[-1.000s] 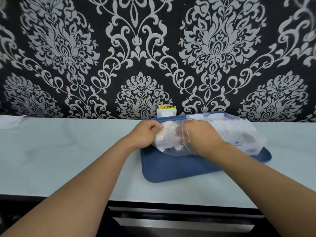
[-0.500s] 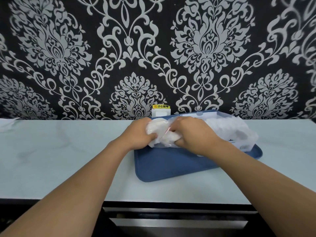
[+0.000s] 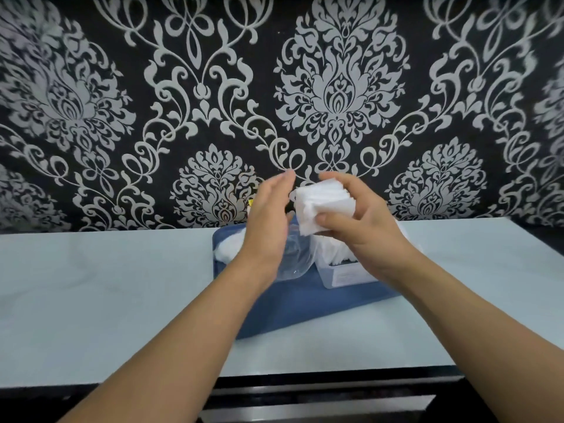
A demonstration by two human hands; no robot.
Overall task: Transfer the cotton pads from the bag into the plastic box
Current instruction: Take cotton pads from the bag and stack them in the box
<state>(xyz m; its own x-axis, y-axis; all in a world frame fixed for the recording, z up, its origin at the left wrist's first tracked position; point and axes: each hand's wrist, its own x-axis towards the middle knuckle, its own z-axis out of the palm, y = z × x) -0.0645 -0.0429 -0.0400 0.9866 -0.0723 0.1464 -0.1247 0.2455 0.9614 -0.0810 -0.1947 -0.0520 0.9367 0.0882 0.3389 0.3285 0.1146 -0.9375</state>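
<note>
My right hand (image 3: 357,221) holds a thick stack of white square cotton pads (image 3: 323,206) raised above the blue tray (image 3: 305,309). My left hand (image 3: 268,221) is held flat and open just left of the stack, fingers pointing up, palm toward the pads. Below my hands lies the clear plastic bag (image 3: 293,257), partly slack, with white pads still showing at its left end (image 3: 227,251). The clear plastic box (image 3: 341,277) sits on the tray under my right wrist, with pads visible inside; most of it is hidden by my hand.
The tray rests on a pale countertop (image 3: 106,285) against a black and silver patterned wall. A small yellow-labelled white object (image 3: 251,203) peeks out behind my left hand. The counter's front edge and a dark drawer front (image 3: 320,404) run below.
Both hands rose from the bag on the tray. My right hand came out with a stack of cotton pads, and my left hand let go of the bag and opened beside the stack.
</note>
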